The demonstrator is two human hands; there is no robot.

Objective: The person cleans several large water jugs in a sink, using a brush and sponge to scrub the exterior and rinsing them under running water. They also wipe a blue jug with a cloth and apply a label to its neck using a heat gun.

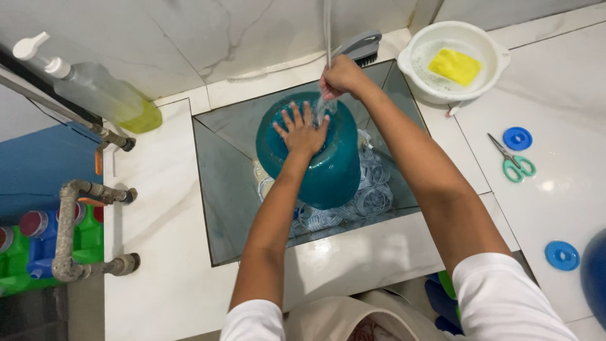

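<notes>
My left hand [302, 129] lies flat, fingers spread, on the upturned teal tub [314, 151], which sits tilted in the square sink [224, 183] on a heap of pale plastic rings [369, 196]; my right hand [339, 76] is closed round a thin hose [327, 25] and water runs down onto the tub, so I judge the rinsing is under way, with the outside wet and the inside not shown; the tub is smooth, glossy, rounded plastic; the sink walls are dull grey steel; the worktop [164, 271] is polished white marble; a white basin [464, 38] holds suds and a yellow sponge [455, 65]; green-handled scissors [514, 161] lie apart.
</notes>
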